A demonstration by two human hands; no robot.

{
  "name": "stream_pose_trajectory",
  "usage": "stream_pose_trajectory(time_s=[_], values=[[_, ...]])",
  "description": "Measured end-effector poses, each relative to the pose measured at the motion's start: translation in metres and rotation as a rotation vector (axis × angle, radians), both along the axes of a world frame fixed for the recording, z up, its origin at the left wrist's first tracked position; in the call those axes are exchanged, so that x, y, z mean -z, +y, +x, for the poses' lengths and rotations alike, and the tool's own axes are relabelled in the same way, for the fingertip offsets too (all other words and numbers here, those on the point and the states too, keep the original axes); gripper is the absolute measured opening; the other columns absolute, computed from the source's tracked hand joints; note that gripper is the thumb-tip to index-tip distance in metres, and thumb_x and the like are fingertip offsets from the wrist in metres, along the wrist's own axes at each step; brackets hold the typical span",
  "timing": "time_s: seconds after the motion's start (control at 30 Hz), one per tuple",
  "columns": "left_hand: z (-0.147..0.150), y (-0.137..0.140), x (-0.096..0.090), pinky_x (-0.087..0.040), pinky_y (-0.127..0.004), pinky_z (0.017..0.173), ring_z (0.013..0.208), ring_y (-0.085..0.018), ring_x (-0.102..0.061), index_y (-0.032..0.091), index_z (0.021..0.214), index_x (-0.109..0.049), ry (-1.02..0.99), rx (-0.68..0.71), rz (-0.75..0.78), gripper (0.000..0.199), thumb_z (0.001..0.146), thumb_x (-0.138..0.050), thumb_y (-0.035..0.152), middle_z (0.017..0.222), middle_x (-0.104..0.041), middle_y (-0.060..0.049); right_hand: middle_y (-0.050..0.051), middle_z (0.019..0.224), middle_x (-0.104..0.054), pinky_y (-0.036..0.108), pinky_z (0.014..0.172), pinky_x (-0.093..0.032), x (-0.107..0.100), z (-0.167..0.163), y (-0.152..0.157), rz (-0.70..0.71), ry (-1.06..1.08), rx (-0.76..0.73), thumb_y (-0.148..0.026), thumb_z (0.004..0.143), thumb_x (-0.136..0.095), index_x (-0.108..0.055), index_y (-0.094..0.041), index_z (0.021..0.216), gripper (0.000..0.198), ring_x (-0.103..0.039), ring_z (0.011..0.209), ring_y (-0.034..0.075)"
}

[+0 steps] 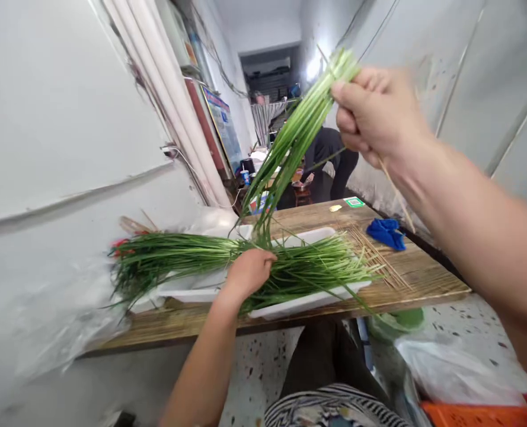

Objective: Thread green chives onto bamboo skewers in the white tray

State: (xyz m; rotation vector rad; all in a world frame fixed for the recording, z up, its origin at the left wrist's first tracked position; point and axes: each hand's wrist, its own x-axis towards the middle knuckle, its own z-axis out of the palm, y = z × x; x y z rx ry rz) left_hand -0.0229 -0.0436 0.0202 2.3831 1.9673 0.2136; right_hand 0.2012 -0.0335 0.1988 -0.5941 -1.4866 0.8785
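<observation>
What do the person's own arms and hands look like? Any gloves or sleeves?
No gloves: the left hand and right hand are bare. Both forearms are bare too, with no sleeves, watch or bracelet showing. Lower down, there's a black-and-white striped top and dark trousers.

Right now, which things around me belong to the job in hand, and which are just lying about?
Seemingly part of the job:
Raised green bunch, gripped in your right hand
Piled greens, at your left hand
White trays under them
Perhaps the thin wooden sticks

Probably just lying about:
Blue cloth
Green-edged card
Small yellow item
</observation>
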Motion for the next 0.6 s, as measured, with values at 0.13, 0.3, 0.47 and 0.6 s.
stream_pose_trajectory(time_s=[0.13,0.3,0.47,0.6], values=[[-0.018,-0.049,-0.028,-0.051,-0.036,0.081,0.095,-0.026,-0.066,0.023,0.099,-0.072,0.191,-0.207,0.040,0.039,0.083,-0.038,0.017,0.100,-0.072,-0.006,-0.011,0.033,-0.037,0.013,0.023,-0.014,0.077,0.013,0.011,-0.119,0.115,0.116,-0.014,0.092,-0.047,-0.040,-0.020,0.058,0.036,-0.025,0.022,0.002],[0.023,-0.067,-0.025,-0.046,-0.035,0.095,0.105,-0.020,-0.061,0.023,0.112,-0.065,0.075,0.316,0.195,0.034,0.085,-0.043,0.020,0.114,-0.067,-0.006,-0.010,0.031,-0.034,0.016,0.026,-0.011,0.180,0.031,0.042,-0.398,0.089,0.217,-0.019,0.083,-0.056,-0.039,-0.020,0.052,0.036,-0.022,0.023,0.002],[0.102,-0.019,0.039,-0.030,-0.044,0.111,0.137,-0.028,-0.030,0.016,0.140,-0.034,-0.022,0.744,0.046,0.073,0.078,-0.063,0.039,0.147,-0.033,-0.017,-0.009,0.036,-0.037,0.018,0.032,-0.016,0.178,0.035,0.055,-0.251,-0.011,0.146,-0.016,0.083,-0.052,-0.047,-0.018,0.057,0.026,-0.026,0.030,0.004],[0.128,0.023,0.078,-0.023,-0.048,0.113,0.140,-0.030,-0.022,0.014,0.141,-0.032,-0.081,0.723,0.062,0.065,0.087,-0.049,0.044,0.149,-0.027,-0.019,-0.010,0.042,-0.037,0.018,0.037,-0.020,0.128,0.026,0.044,0.016,-0.141,0.040,-0.013,0.085,-0.049,-0.055,-0.015,0.067,0.019,-0.029,0.037,0.005]])
